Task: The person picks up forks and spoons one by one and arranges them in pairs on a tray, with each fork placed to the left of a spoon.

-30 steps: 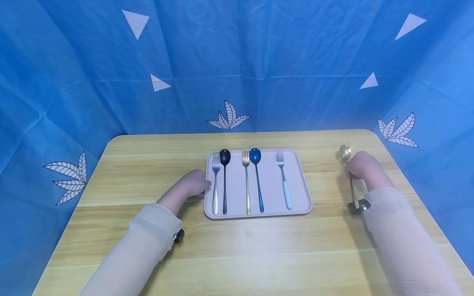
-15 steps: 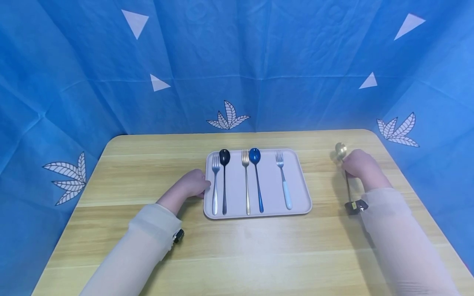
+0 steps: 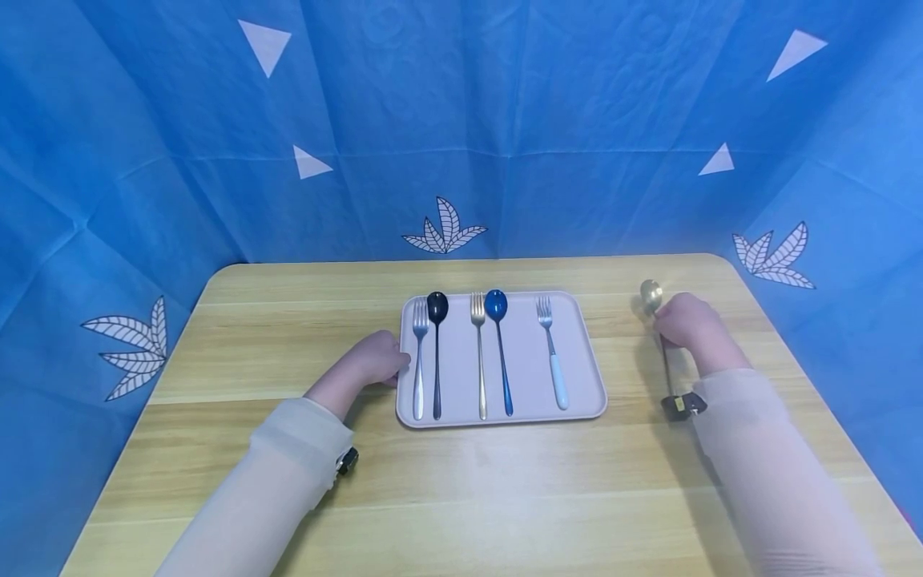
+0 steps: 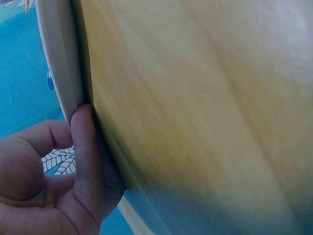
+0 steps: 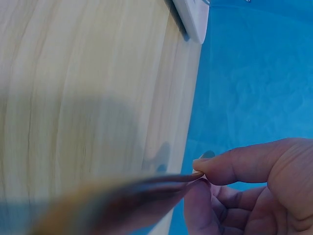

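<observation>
My left hand (image 3: 375, 357) grips the left edge of a pale pinkish tray (image 3: 528, 369), thumb at the rim and fingers under it in the left wrist view. On the tray lie a silver fork (image 3: 420, 324), a black spoon (image 3: 437, 308), a gold fork (image 3: 479, 312), a blue spoon (image 3: 496, 304) and a fork with a light blue handle (image 3: 558, 381). Right of the tray, my right hand (image 3: 685, 320) pinches a long gold spoon (image 3: 651, 295) between thumb and fingers, its bowl pointing away. The spoon's handle (image 5: 139, 193) runs blurred across the right wrist view.
The wooden table (image 3: 490, 497) has rounded far corners. A blue cloth (image 3: 577, 96) with white triangles and leaves hangs behind it and at the sides. Small black wrist devices sit at both sleeves. The tray has a gap between the blue spoon and the light-blue-handled fork.
My right hand has moved left with the gold spoon, closer to the tray. The left hand, the tray and the cutlery on it have stayed in place.
</observation>
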`<action>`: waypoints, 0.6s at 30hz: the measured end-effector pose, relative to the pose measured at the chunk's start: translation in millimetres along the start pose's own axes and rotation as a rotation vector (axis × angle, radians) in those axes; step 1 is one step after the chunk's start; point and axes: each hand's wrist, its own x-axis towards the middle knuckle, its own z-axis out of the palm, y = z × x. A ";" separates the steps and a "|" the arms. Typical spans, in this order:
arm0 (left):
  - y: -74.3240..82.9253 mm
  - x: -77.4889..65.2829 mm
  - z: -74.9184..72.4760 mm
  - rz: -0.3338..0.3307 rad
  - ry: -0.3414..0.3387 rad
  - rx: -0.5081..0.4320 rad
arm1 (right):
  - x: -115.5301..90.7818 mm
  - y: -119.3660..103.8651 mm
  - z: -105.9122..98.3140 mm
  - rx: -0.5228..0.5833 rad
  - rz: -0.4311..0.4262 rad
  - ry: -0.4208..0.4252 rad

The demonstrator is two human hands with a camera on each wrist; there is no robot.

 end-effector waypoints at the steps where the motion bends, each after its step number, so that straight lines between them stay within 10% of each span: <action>1: -0.1 0.1 0.1 0.000 0.001 0.000 | 0.0 -0.9 0.8 0.004 0.002 -0.003; 18: 0.1 0.9 0.5 -0.010 0.001 0.012 | 1.4 -13.1 11.3 -0.011 -0.017 0.028</action>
